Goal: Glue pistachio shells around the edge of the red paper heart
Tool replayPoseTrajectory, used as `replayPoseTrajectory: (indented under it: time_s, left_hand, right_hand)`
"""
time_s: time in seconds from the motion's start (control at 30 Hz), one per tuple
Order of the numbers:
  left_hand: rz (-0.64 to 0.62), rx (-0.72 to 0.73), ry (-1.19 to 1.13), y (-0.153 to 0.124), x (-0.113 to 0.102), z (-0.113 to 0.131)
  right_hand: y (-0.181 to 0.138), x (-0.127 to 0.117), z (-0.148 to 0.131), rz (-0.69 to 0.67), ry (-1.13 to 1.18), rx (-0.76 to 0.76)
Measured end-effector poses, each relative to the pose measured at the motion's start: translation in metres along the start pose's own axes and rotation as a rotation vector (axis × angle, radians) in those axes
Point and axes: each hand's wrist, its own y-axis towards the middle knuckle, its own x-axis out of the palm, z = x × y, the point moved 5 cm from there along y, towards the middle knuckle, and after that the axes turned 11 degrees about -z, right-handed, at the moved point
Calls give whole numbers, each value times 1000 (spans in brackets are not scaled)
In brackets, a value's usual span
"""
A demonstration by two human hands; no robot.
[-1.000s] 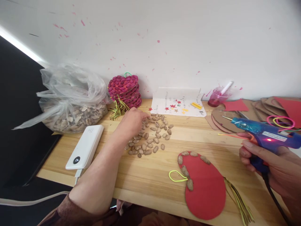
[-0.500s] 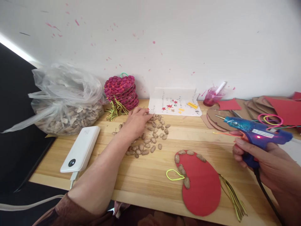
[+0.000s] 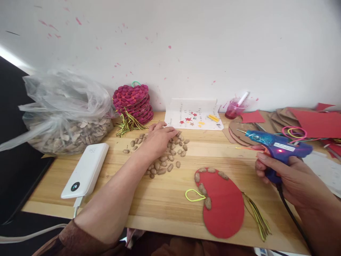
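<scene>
My left hand (image 3: 160, 139) lies over a loose heap of peanuts in their shells (image 3: 161, 171), fingers stretched out toward its far side and partly hiding it. Nothing shows in those fingers. In my right hand (image 3: 277, 170) is a blue glue gun (image 3: 283, 145), its lit red lamp facing me and its nozzle pointing left. Between the hands, near the table's front edge, lies a red heart-shaped card (image 3: 224, 209), with several peanuts (image 3: 201, 188) along its upper left rim. A yellow cord loop (image 3: 195, 200) and a dark green and yellow tassel (image 3: 259, 220) hang off its sides.
A plastic bag of peanut shells (image 3: 71, 137) and a white power bank (image 3: 85, 170) stand left. Purple peanut-covered hearts (image 3: 132, 101), a sheet with stars (image 3: 173, 121) and a stained cup (image 3: 231, 113) line the wall. Cardboard shapes (image 3: 274, 124) and red card (image 3: 317, 124) lie right.
The whole view has shifted slightly, so things sit further left. My left hand has edged across the peanut heap; the glue gun stays in my right hand.
</scene>
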Motion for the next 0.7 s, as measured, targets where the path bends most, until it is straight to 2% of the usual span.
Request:
replayPoseTrajectory:
  time_s: [0.17, 0.43, 0.6, 0.7]
  left_hand:
    - [98, 0, 4, -2, -4, 1]
    - [6, 43, -62, -1, -2, 10]
    - [120, 48, -26, -1, -3, 8]
    - [130, 11, -19, 1, 1, 9]
  right_hand:
    - [0, -1, 2, -29, -13, -2]
    - [1, -3, 2, -34, -16, -20]
    - [-1, 0, 1, -23, 6, -22]
    - [-1, 1, 0, -15, 0, -17]
